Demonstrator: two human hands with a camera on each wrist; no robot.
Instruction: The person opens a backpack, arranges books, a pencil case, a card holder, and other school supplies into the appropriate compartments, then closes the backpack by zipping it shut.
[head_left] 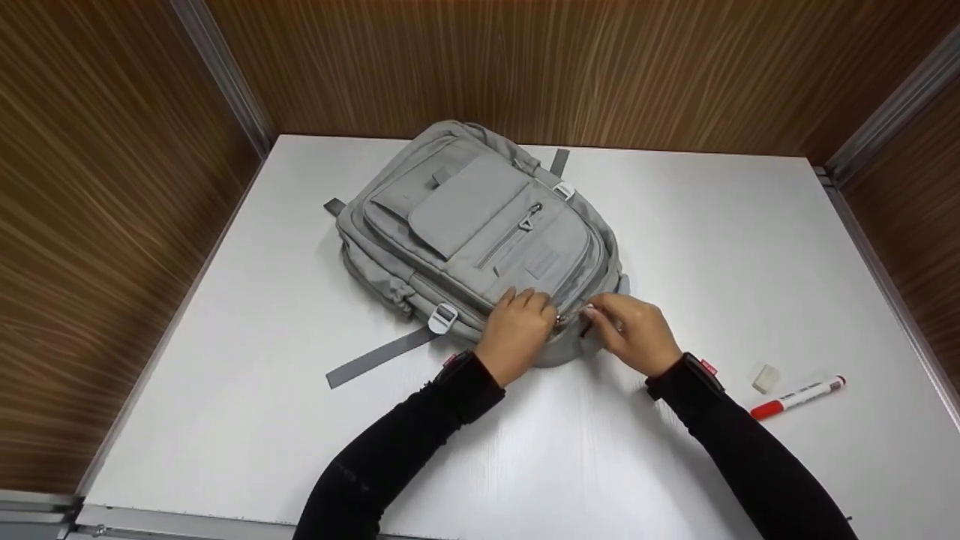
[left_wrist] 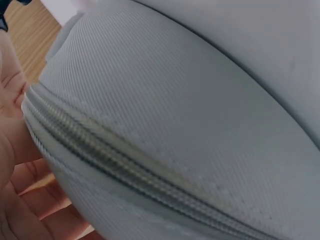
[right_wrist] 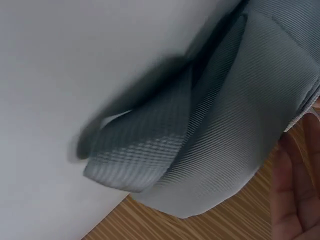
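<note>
A grey backpack [head_left: 480,210] lies on its back on the white table, its base turned toward me. My left hand [head_left: 519,330] grips the bag's near edge, fingers over the front panel. In the left wrist view a zipper [left_wrist: 135,172] runs along the curved grey side beside the left hand's thumb and fingers [left_wrist: 47,212]. At the bag's near right corner, my right hand [head_left: 634,330] pinches a small zipper pull [head_left: 588,308] between thumb and forefinger. The right wrist view shows that hand's fingers [right_wrist: 287,185] at the fabric edge, with a loose grey webbing tab [right_wrist: 140,150] nearby.
To the right of my right forearm lie a red-capped marker [head_left: 799,397] and a small pale eraser-like block [head_left: 766,379]. A loose strap [head_left: 382,358] with a white buckle [head_left: 442,319] trails off the bag's left side. Wood-grain panels [head_left: 525,75] wall the table's back and sides.
</note>
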